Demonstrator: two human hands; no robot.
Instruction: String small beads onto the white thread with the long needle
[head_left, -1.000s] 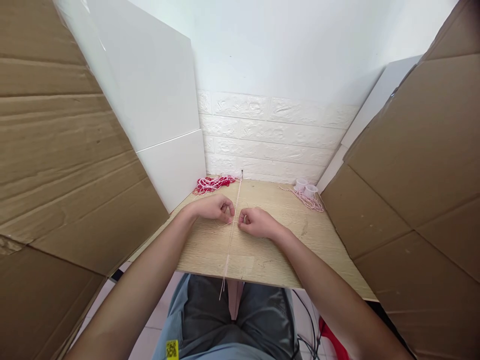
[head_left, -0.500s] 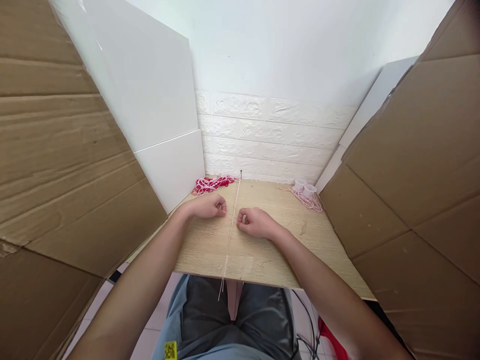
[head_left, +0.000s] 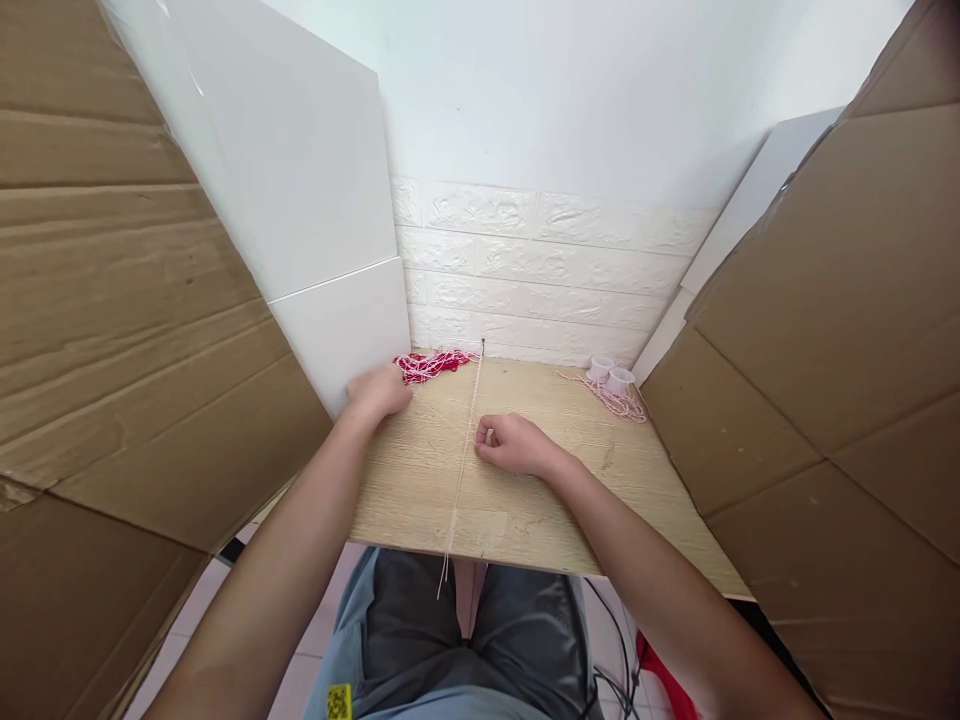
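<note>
Tabletop (head_left: 525,520): left hand (head_left: 379,390) outstretched

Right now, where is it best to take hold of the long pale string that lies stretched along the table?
Probably pinch the string at its middle, from above, beside the right hand. It lies flat and straight on the table, pinned at the far end, so only its top is free.
</note>
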